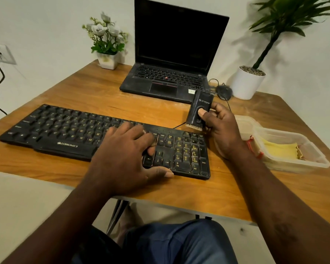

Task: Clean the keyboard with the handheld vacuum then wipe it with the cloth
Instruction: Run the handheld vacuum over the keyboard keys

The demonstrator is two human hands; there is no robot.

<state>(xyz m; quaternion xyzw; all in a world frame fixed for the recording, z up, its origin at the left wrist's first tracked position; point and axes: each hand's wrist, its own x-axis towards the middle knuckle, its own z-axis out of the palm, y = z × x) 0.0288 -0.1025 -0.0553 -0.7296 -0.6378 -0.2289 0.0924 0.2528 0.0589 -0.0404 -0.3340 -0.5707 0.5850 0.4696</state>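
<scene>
Left hand [126, 159]: flat, fingers spread, on keyboard [65, 134].
Right hand [222, 128]: grips vacuum [199, 109], thumb on front.
Vacuum: black plastic, "STRIFF", pale bristles, over keyboard's far edge.
Keyboard: black, dusty, "ZEBRONICS", on wood-grain worktop [84, 88].
Cloth [280, 149]: yellow, in clear tub [295, 165].

I counted one table [95, 92] bearing one keyboard [65, 134], one laptop [171, 54], one mouse [224, 91] and one handheld vacuum [200, 109]. Two potted plants stood behind: one flowering plant [107, 40] at upper centre-left, one leafy plant [246, 83] at upper right. At the right edge sat one clear container [293, 165] with one yellow cloth [280, 150]. One wall socket [2, 54] showed at far left.
</scene>
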